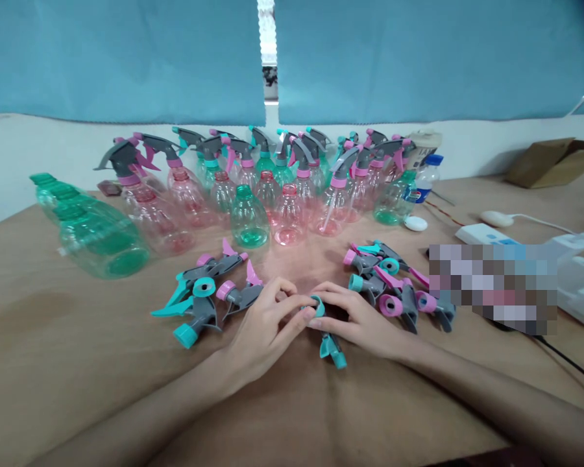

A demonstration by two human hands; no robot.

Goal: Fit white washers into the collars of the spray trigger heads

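Observation:
Between my hands, low over the middle of the table, is a grey and teal trigger spray head (pixel 331 349) with its teal collar (pixel 317 306) turned up. My left hand (pixel 272 318) pinches the collar from the left, thumb and fingers together. From the other side the fingers of my right hand (pixel 357 319) close around the same collar. The nozzle end points toward me. Loose spray heads in grey, teal and pink lie beside my left hand (pixel 202 305) and beyond my right hand (pixel 394 292). Part of the held head is hidden by my fingers.
Behind my hands stand several clear pink and green bottles (pixel 250 220), many fitted with spray heads. Larger green bottles (pixel 102 240) are at left. At right are a blue-capped bottle (pixel 428 175), a white power strip (pixel 486 237), cables, a blurred patch and a cardboard box (pixel 552 162).

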